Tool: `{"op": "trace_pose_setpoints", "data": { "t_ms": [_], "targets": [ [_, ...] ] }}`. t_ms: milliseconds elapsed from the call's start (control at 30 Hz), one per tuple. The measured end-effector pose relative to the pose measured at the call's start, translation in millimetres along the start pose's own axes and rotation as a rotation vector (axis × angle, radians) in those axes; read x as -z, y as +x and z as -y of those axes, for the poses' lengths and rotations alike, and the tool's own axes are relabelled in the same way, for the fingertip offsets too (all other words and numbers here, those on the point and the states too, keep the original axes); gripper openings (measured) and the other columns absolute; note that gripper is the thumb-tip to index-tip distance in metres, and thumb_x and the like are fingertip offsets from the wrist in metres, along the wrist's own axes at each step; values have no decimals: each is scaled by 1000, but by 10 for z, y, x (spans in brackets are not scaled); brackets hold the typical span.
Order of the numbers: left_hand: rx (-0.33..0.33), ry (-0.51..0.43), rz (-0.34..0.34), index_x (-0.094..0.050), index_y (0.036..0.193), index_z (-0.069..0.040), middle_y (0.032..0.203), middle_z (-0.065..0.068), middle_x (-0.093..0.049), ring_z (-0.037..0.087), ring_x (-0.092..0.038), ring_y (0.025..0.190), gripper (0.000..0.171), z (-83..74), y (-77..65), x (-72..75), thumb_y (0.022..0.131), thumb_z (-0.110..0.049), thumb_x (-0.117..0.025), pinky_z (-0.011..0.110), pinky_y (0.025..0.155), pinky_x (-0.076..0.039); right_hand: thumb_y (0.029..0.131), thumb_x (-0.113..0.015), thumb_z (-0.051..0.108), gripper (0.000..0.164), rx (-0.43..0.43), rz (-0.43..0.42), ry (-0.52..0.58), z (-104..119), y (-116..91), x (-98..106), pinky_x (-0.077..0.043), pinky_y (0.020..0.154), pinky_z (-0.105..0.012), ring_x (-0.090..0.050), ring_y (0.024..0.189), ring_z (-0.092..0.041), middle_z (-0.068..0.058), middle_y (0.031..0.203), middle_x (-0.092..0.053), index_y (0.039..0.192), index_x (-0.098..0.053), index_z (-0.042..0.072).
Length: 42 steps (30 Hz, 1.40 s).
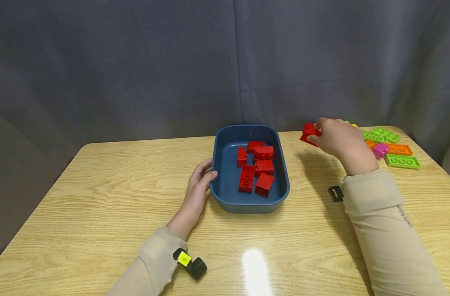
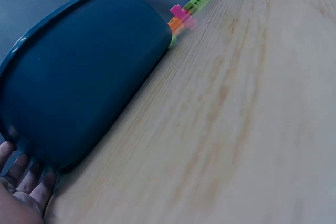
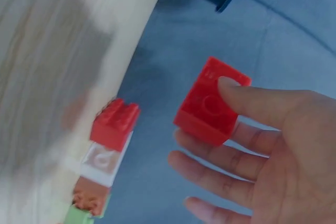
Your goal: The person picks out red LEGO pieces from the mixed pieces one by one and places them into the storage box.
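Observation:
My right hand (image 1: 341, 139) pinches a red toy brick (image 3: 211, 103) between thumb and fingers, raised above the table to the right of the bin. In the right wrist view the brick's hollow underside shows beside the thumb. Another red brick (image 3: 115, 124) sits on the table past the hand, close to a white brick (image 3: 102, 162). My left hand (image 1: 197, 191) rests against the left side of a dark blue bin (image 1: 220, 201), its thumb at the rim and its fingers along the outer wall. Several red bricks (image 1: 246, 179) lie loose inside the bin.
At the table's right end lie several other bricks: a light green one (image 1: 402, 161), an orange one (image 1: 399, 149) and a magenta one (image 1: 380, 151), with more green behind. A dark grey curtain (image 1: 143, 74) hangs along the table's back edge.

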<state>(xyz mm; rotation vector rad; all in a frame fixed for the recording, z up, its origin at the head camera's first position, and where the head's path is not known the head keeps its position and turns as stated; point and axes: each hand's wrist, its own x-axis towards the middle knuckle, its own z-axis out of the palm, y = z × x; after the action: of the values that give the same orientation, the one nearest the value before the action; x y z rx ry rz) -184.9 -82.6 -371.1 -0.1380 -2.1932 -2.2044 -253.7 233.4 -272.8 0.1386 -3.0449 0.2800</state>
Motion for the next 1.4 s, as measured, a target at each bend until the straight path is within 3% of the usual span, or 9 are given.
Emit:
{"op": "trace_pose_setpoints", "data": {
  "t_ms": [233, 700, 1400],
  "targets": [
    [-8, 2, 2, -42, 138, -8, 141, 16, -47, 26, -46, 124, 47, 5, 12, -7, 92, -19, -46, 48, 106, -36, 87, -58, 30, 37, 98, -141, -20, 248, -98, 71, -48, 62, -52, -57, 71, -36, -23, 90, -67, 106, -59, -1],
    [-3, -5, -3, -43, 137, -9, 141, 15, -46, 27, -45, 124, 46, -1, 15, -10, 92, -18, -46, 48, 108, -34, 84, -64, 33, 33, 195, -263, -51, 557, -158, 29, -48, 54, -45, -56, 63, -30, -15, 85, -71, 102, -63, 5],
    [6, -2, -4, -43, 137, -10, 142, 14, -46, 26, -45, 124, 47, -5, 14, -11, 92, -19, -46, 49, 108, -34, 84, -65, 29, 31, 310, -325, -45, 734, -194, 13, -50, 62, -43, -60, 71, -27, -14, 89, -73, 103, -69, 5]
  ]
}}
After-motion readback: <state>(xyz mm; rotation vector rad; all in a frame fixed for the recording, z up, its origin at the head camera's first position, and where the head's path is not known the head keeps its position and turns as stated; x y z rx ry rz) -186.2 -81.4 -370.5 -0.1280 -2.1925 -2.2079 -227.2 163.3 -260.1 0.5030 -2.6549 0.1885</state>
